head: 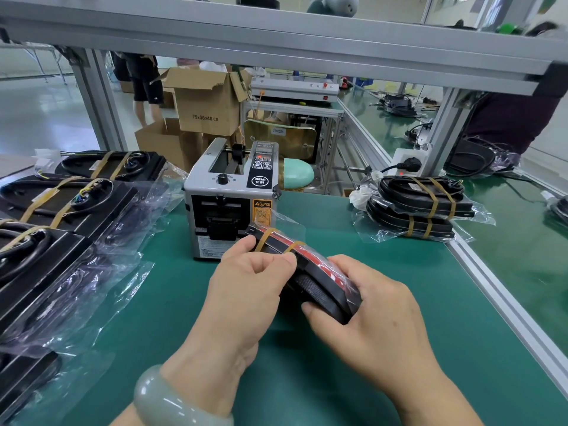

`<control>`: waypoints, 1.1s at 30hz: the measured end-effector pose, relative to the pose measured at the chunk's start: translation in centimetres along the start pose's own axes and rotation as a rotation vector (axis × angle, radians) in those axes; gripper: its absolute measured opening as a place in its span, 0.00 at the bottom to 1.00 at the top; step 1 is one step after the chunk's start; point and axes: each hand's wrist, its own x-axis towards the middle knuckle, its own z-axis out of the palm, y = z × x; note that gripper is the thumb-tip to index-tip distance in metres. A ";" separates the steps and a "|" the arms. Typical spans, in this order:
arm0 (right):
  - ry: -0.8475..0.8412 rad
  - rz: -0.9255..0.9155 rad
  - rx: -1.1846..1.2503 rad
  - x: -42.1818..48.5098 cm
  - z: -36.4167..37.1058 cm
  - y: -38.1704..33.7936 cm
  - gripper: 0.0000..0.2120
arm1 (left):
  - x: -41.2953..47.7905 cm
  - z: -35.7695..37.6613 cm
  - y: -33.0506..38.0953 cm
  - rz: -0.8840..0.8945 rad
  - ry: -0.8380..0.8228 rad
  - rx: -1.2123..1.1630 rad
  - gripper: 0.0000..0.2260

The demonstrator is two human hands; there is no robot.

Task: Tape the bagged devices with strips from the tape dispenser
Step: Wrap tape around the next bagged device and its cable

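Observation:
A black bagged device [319,281] with a red stripe and two tan bands is held on edge above the green mat, just in front of the grey tape dispenser [229,198]. My left hand [246,278] pinches its near upper edge with thumb and curled fingers. My right hand [378,305] grips its lower right end, fingers wrapped under it. Loose clear bag film sticks up at the far end of the device. I cannot tell whether a tape strip is under my fingers.
Several bagged devices [70,198] with open bag mouths lie in a row on the left. Two stacked bagged devices [421,204] sit at the right. An aluminium frame rail [491,290] borders the green mat [276,364] on the right. Cardboard boxes [203,99] stand behind.

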 end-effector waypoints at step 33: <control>0.013 0.019 0.030 0.0 0.2 0.3 0.17 | 1.1 1.2 -1.7 -0.003 0.118 0.153 0.32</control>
